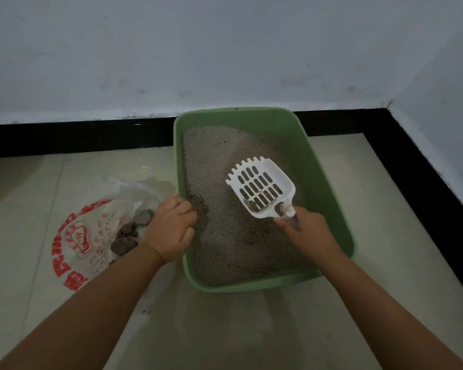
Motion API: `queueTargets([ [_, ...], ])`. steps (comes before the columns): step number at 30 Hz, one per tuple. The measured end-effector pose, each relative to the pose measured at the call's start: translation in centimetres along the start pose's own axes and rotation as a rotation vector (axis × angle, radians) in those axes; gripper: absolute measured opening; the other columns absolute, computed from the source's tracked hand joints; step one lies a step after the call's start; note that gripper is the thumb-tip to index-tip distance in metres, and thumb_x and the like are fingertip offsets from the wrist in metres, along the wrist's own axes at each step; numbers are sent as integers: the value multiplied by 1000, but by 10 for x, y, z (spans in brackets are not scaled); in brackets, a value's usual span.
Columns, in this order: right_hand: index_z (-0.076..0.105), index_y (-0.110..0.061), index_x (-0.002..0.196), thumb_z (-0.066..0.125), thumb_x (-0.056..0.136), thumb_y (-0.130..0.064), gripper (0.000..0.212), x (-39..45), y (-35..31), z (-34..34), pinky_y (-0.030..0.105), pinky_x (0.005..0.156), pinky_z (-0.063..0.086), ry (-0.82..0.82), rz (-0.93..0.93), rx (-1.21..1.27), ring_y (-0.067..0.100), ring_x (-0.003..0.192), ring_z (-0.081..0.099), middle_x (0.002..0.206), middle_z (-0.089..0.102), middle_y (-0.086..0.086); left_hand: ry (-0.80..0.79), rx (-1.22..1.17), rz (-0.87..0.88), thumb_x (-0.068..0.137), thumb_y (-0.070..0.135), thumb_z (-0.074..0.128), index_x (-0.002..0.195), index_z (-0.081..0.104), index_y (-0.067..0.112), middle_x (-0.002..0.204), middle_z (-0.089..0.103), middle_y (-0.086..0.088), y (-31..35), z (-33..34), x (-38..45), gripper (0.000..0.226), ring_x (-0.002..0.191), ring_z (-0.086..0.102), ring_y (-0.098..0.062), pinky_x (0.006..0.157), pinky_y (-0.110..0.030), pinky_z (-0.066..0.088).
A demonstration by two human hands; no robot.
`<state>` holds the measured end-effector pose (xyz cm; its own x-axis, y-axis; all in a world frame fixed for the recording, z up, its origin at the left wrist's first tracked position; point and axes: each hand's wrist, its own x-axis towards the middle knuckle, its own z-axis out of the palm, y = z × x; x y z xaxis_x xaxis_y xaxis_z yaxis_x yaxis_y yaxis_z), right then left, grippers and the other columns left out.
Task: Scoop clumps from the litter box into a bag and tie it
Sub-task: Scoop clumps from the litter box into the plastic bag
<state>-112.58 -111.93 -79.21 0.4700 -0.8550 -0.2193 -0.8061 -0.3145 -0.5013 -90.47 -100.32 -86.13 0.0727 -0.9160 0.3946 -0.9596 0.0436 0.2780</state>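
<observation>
The right hand (309,232) grips the scoop (261,189), which points to 11 o'clock over the litter box (329,188), while the bag (96,233) lies at 9 o'clock beside the left hand (170,228) clasping the rim.

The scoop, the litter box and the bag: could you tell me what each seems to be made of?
Scoop: apparently rigid white plastic, matte, with moulded slots and teeth.
Litter box: likely moulded green plastic, with smooth walls and a rounded rim.
Bag: thin translucent plastic film, crinkled, red print, dark clumps showing through.

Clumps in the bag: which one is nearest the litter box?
The top clump, rounder and greyer, lying next to the left hand. The two other clear ones, and, lie lower left, farther from the box.
</observation>
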Motion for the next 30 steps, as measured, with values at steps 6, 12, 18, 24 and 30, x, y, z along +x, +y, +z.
queueTargets([
  [6, 56, 2, 112, 53, 92, -27, 36, -1, -1, 2, 29, 77, 44, -28, -13, -57, 30, 97, 60, 107, 65, 19, -61, 14, -15, 70, 15, 34, 53, 48, 2, 58, 48, -12, 2, -5, -1, 26, 71, 30, -19, 76, -34, 28],
  [12, 57, 1, 113, 55, 91, -26, 35, -2, -8, 3, 27, 75, 40, -45, 3, -22, 29, 97, 59, 108, 64, 19, -178, 74, -38, 71, 17, 37, 78, 63, -4, 86, 65, -19, 4, -29, -7, 34, 90, 41, -25, 83, -33, 32],
  [18, 59, -14, 93, 57, 89, -24, 11, -23, -50, 11, 20, 53, 35, -131, -146, 66, 6, 63, 48, 76, 57, -1, -79, 277, -448, 76, 22, 46, 116, 56, -8, 119, 55, -29, -24, -103, -49, 51, 116, 49, -45, 100, -53, 36],
  [24, 50, -9, 112, 44, 91, -10, 22, -43, -113, 60, 29, 80, 42, -287, -423, -243, 26, 102, 56, 114, 58, 13, -225, -299, -1192, 90, 20, 56, 127, 47, 4, 120, 58, -17, -28, -119, -86, 41, 106, 57, -33, 84, -33, 43],
  [30, 68, 1, 88, 74, 57, -7, 33, -39, -139, 87, 26, 58, 51, -96, -648, -649, 30, 66, 65, 74, 68, 18, 28, -534, -1331, 97, 19, 46, 93, 54, 7, 76, 57, -9, -35, -114, -85, 15, 59, 52, -21, 54, -26, 43],
])
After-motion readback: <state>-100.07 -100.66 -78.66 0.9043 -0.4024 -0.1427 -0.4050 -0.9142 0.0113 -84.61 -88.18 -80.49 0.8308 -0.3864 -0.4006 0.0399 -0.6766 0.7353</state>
